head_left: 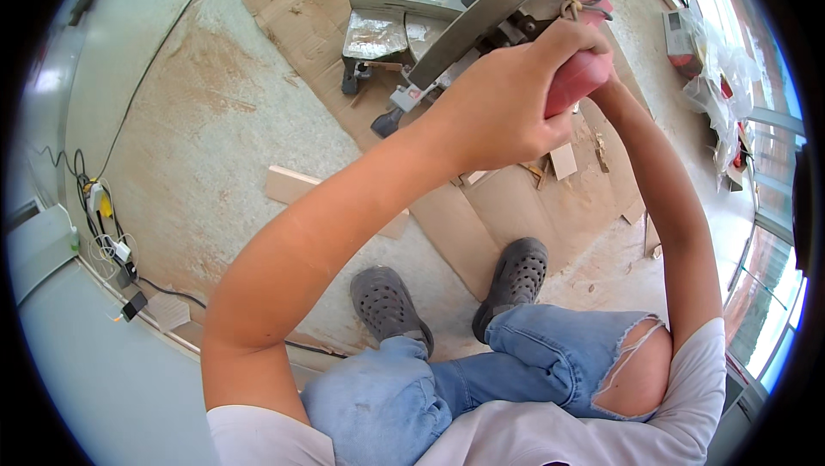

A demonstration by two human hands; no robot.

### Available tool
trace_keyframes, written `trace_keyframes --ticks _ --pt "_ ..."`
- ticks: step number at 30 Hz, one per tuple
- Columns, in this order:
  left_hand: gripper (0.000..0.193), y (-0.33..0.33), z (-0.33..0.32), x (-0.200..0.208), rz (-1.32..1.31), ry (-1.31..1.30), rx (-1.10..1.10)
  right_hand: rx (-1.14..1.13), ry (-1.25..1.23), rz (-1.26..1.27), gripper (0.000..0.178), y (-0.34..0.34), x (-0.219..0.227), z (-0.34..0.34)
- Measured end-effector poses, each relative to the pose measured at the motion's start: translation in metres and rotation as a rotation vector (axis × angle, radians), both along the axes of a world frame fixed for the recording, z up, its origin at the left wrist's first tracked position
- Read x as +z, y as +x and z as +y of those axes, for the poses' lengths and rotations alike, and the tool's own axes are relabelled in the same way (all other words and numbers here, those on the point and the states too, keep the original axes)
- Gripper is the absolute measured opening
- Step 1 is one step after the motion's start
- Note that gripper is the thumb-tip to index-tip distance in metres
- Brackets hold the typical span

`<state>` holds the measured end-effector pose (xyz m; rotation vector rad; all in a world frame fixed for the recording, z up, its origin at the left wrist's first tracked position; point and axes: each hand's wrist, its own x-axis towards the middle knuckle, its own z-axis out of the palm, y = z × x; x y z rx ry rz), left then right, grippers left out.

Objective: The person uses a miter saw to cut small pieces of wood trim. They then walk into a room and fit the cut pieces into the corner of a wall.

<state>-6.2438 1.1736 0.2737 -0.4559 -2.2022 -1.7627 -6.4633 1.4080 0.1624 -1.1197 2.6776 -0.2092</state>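
A miter saw (494, 23) stands on the floor ahead of me, its grey guard slanting across the view. My left hand (511, 105) is closed round the saw's red handle (577, 81), with the thumb side facing me. My right hand (605, 92) reaches the far right side of the same handle; its fingers are hidden behind the handle and my left hand. Left of the guard lie the saw's silver table and fence (378, 32). A small piece of wood (382, 65) rests at the table's front edge.
Flattened cardboard (455, 225) lies under the saw, with wood offcuts (563, 161) and sawdust. A wooden board (292, 184) lies partly behind my left forearm. Cables and a power strip (99, 199) run along the left. A plastic-wrapped box (683, 40) stands right, near glass panes.
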Motion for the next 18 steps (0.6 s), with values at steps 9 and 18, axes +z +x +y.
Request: trace_keyframes --ticks 9,18 --pt "0.053 0.002 -0.014 0.006 -0.035 -0.074 -0.005 0.143 -0.043 0.349 0.033 0.012 -0.003 -0.015" --pt "0.029 -0.211 0.049 0.162 -0.003 -1.102 -0.211 0.143 0.013 0.279 0.036 0.011 0.0 -0.024"
